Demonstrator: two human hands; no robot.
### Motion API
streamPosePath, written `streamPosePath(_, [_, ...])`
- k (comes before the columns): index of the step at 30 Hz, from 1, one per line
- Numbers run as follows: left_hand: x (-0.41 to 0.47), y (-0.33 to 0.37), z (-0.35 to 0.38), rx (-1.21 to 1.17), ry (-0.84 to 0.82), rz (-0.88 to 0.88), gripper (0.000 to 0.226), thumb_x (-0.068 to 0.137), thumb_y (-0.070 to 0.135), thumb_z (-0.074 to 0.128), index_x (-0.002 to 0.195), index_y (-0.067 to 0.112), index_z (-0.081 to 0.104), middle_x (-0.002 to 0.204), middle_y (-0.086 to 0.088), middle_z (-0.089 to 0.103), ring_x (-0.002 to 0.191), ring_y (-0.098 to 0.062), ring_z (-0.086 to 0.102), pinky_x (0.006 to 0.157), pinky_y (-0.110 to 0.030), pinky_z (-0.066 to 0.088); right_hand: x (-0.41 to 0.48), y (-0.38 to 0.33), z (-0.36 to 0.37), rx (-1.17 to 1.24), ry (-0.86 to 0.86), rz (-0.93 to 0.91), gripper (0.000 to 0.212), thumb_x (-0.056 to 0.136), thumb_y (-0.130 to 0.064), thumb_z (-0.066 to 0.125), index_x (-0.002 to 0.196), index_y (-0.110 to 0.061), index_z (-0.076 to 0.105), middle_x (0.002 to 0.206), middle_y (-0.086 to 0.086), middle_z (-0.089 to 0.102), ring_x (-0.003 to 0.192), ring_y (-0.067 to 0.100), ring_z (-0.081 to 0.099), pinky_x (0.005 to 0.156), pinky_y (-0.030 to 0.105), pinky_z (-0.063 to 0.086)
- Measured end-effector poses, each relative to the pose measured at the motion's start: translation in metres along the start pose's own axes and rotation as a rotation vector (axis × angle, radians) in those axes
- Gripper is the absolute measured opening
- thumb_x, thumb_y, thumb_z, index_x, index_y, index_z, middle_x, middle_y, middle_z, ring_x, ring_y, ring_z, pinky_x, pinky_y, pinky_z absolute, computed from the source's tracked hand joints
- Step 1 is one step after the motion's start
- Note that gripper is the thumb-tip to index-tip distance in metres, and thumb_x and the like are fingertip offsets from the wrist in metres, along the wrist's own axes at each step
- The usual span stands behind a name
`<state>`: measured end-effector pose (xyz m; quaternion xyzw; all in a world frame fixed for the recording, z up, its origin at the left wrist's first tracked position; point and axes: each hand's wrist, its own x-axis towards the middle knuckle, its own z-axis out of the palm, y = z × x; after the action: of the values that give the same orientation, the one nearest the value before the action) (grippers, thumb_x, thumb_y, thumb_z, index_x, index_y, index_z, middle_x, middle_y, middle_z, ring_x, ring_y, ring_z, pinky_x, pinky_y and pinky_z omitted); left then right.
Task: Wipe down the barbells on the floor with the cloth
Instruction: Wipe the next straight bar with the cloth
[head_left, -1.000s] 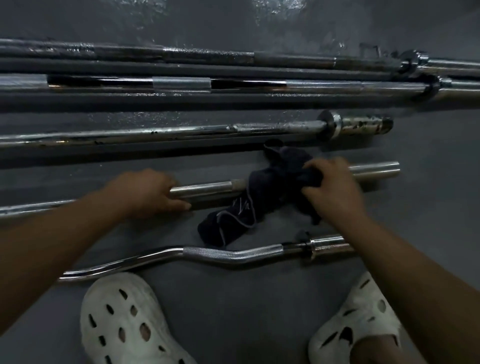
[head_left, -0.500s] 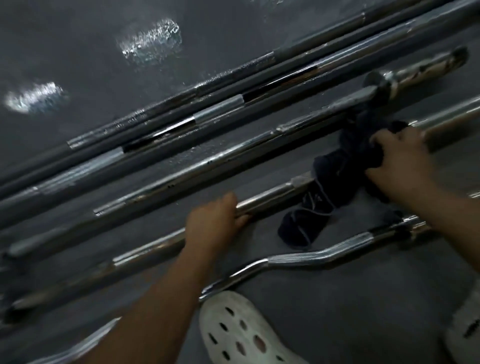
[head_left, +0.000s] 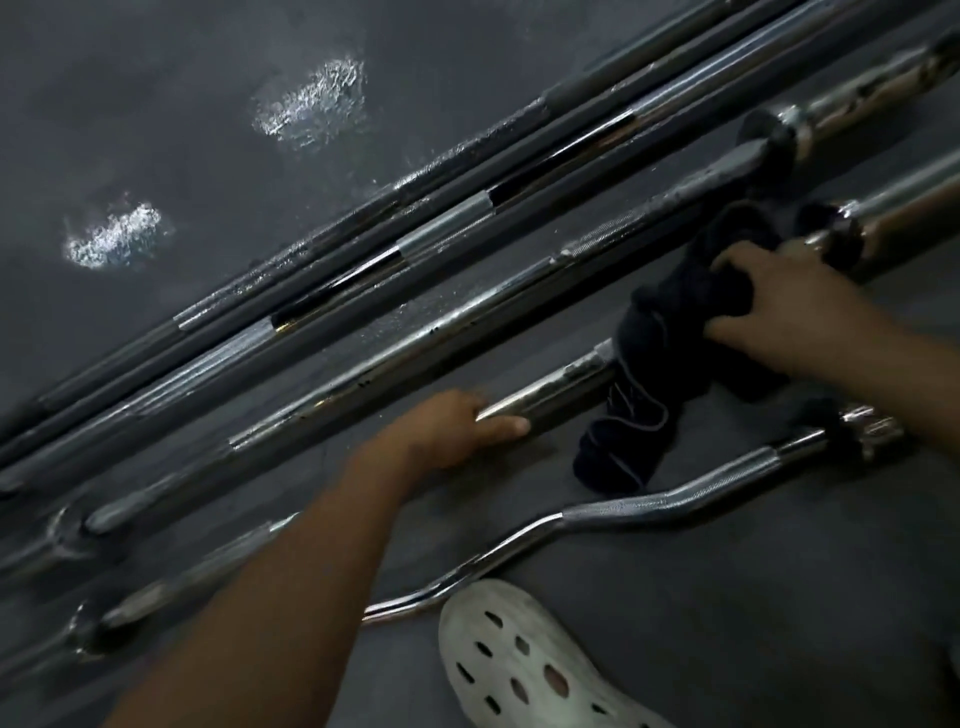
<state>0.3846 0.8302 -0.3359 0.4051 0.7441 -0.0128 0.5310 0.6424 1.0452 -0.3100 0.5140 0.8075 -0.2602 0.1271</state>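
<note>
Several steel barbells lie side by side on the dark floor, running diagonally from lower left to upper right. My left hand (head_left: 457, 428) grips the shaft of the near straight barbell (head_left: 550, 397). A dark cloth (head_left: 660, 353) is draped over the same bar farther right, its loose end hanging onto the floor. My right hand (head_left: 779, 306) presses down on the cloth, close to the bar's collar (head_left: 841, 234). A curved chrome curl bar (head_left: 623, 506) lies nearest to me, below both hands.
Three more long bars lie beyond, the closest being a chrome barbell (head_left: 467, 312) with rust spots. My white perforated shoe (head_left: 530, 660) stands beside the curl bar. Light glares on the floor (head_left: 306, 104) at the upper left.
The view has swung to the left and tilted, so the bars now run diagonally. Both hands stay on the same barbell; the right hand keeps the cloth near the collar.
</note>
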Motion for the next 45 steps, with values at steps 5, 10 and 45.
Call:
streamPosePath(5, [-0.012,-0.009,0.043,0.433,0.619,0.086,0.040,0.086,0.066,0.052,0.089,0.026,0.052,0.087,0.001,0.065,0.082,-0.025,0.063,0.061,-0.031,0.035,0.015,0.022,-0.031,-0.122,0.135,0.050,0.069,0.070,-0.054,0.067,0.131,-0.024,0.054,0.137,0.023,0.039,0.129,0.046,0.037,0.107,0.058,0.039])
streamPosePath(10, [0.000,-0.010,0.026,0.183,0.253,-0.020,0.053,0.077,0.077,0.055,0.097,0.028,0.059,0.093,0.000,0.069,0.087,-0.022,0.066,0.073,-0.033,0.052,-0.013,-0.039,0.027,-0.175,0.209,-0.133,0.038,0.076,-0.029,0.070,0.113,-0.025,0.064,0.127,0.009,0.048,0.119,0.041,0.039,0.083,0.050,0.050])
streamPosePath(45, [0.017,0.014,0.068,0.525,0.772,0.216,0.040,0.085,0.049,0.049,0.104,0.014,0.057,0.087,-0.008,0.061,0.074,-0.032,0.062,0.059,-0.038,0.046,-0.027,-0.038,0.059,-0.008,0.327,0.056,0.073,0.073,-0.061,0.060,0.136,-0.026,0.044,0.152,0.013,0.022,0.140,0.044,0.020,0.100,0.061,0.038])
